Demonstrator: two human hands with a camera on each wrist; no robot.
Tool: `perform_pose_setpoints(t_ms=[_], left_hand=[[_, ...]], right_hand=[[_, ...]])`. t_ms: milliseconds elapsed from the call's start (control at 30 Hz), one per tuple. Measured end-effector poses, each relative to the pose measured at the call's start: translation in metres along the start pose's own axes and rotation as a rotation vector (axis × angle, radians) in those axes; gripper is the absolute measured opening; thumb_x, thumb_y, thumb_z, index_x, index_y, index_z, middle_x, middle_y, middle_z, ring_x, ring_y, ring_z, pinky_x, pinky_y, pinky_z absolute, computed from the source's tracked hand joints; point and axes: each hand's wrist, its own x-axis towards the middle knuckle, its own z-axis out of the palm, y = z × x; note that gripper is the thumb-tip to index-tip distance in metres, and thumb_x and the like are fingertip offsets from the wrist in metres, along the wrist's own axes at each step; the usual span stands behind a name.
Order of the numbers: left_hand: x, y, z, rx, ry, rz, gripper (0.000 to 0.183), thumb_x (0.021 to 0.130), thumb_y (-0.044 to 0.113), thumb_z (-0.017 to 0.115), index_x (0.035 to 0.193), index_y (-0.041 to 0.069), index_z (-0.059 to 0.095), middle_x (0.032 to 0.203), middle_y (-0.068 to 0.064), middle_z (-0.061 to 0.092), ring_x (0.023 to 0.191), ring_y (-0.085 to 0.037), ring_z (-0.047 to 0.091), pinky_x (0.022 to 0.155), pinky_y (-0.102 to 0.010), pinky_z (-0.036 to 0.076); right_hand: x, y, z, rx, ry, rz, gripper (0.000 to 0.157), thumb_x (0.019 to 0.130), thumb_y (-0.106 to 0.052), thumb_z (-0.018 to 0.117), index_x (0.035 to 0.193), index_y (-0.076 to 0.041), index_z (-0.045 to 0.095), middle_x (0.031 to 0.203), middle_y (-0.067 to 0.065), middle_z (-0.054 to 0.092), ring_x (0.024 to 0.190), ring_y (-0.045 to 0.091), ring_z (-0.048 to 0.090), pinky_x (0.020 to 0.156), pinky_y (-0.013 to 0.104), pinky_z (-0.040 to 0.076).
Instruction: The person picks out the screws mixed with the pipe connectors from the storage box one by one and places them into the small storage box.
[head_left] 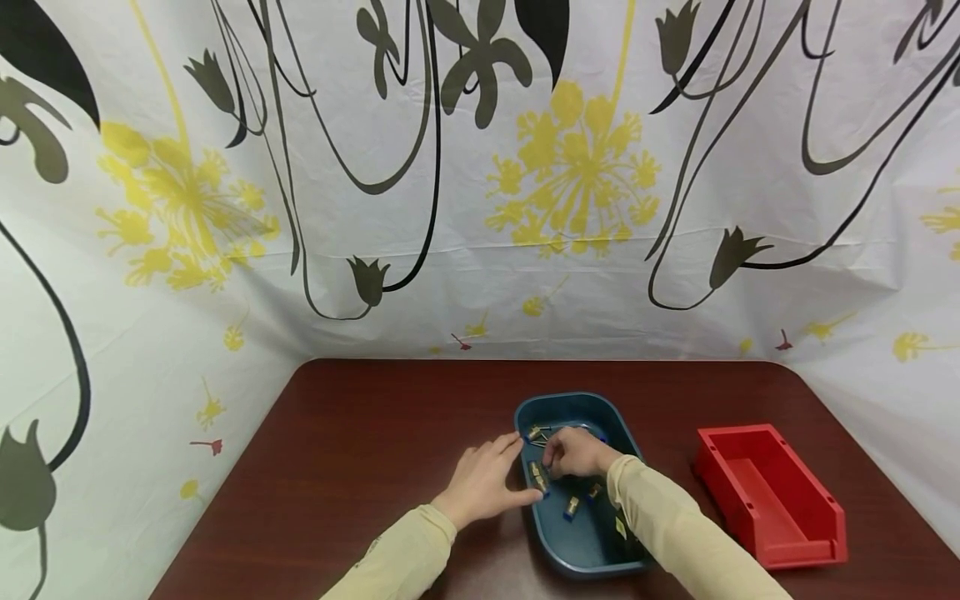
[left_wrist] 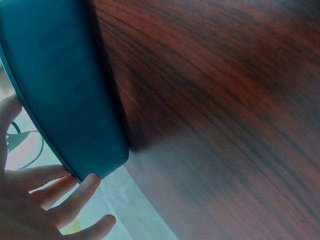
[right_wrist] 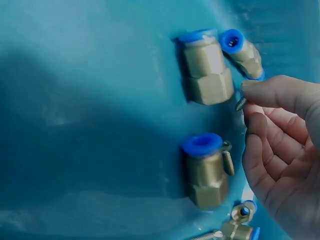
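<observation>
A blue-green plastic tray [head_left: 577, 568] holds several brass pneumatic fittings with blue collars and some small screws. My right hand [head_left: 581, 452] is down inside it, pinching a small screw [right_wrist: 241, 104] between thumb and fingertip. Close by lie two larger fittings, one upper [right_wrist: 209, 72] and one lower [right_wrist: 206, 175], and a slimmer fitting [right_wrist: 246, 56]. Another screw [right_wrist: 228, 161] leans at the side of the lower fitting. At the tray's left rim, my left hand [head_left: 487, 482] rests with fingers spread; its fingertips [left_wrist: 90, 182] touch the tray's edge.
To the right of the tray stands a red open-front bin [head_left: 836, 533] on the dark wood-grain table [head_left: 337, 467]. A flower-patterned cloth [head_left: 480, 208] hangs behind the table's far edge and along its sides.
</observation>
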Motion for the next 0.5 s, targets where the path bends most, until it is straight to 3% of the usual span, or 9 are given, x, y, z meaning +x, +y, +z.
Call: perform_pose_setpoints(t_ms=[267,500], left_hand=[[-0.001,0.001,-0.001,-0.016,-0.006,-0.009,0.076,0.075,0.060,0.054,0.129,0.007,0.046,0.131,-0.005,0.041,0.108,-0.022,0.047,0.082,-0.045,0.039],[0.000,0.001,-0.001,-0.022,-0.015,-0.017,0.077,0.075,0.061,0.054,0.129,0.007,0.045,0.131,-0.005,0.041,0.109,-0.022,0.046,0.082,-0.045,0.039]], right_hand=[[-0.003,-0.004,-0.019,0.011,-0.013,-0.049,0.012,0.071,0.001,0.063,0.082,-0.004,0.064,0.069,-0.005,0.057,0.061,0.012,0.053,0.058,0.031,0.044],[-0.008,-0.006,-0.031,0.020,-0.032,-0.042,0.010,0.073,0.000,0.062,0.082,-0.002,0.063,0.069,-0.003,0.057,0.061,0.014,0.052,0.058,0.032,0.044]])
